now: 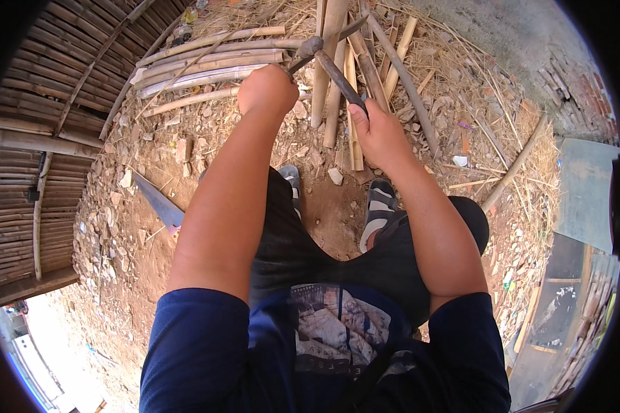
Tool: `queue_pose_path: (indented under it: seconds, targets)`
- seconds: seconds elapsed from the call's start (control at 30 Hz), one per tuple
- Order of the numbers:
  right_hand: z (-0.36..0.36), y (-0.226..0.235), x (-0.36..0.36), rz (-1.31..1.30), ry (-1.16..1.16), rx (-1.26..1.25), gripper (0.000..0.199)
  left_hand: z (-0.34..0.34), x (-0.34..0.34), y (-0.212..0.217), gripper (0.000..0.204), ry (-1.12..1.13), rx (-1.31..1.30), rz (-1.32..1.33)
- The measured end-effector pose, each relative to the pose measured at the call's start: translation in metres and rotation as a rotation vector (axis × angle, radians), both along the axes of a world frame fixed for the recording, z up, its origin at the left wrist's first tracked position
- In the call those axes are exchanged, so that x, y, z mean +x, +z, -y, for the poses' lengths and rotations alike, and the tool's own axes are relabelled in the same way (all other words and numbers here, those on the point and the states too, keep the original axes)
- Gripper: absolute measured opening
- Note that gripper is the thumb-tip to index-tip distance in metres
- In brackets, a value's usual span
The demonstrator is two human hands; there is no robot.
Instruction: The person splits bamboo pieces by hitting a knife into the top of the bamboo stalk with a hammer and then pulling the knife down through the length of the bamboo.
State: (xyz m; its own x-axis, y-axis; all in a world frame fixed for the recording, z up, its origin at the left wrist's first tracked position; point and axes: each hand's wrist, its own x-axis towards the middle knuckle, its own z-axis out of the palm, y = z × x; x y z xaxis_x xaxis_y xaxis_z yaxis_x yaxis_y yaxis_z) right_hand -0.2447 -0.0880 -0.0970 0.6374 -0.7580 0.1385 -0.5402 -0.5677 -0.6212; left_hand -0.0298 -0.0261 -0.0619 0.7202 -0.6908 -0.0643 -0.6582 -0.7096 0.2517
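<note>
Here, right fingers (375,110) wrap a hammer (335,73), arm (435,217) outstretched.

Bamboo poles (210,64), saw (157,201) on dirt (327,219)

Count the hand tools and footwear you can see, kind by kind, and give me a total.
Hammer: 1
Long dark blade: 1
Handsaw, partly hidden: 1
Sandals, left and right: 2
Total: 5
</note>
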Motion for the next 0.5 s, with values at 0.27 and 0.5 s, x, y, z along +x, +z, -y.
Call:
queue_pose_path:
  seconds: [0.27, 0.5]
  targets:
    - [-0.013, 0.060, -0.005, 0.468, -0.043, 0.017, 0.047, -0.004, 0.004, 0.001, 0.040, -0.028, 0.029, -0.019]
    - [0.005, -0.010, -0.003, 0.028, -0.030, -0.004, 0.048, 0.002, -0.003, 0.006, 0.027, 0.003, 0.016, -0.013]
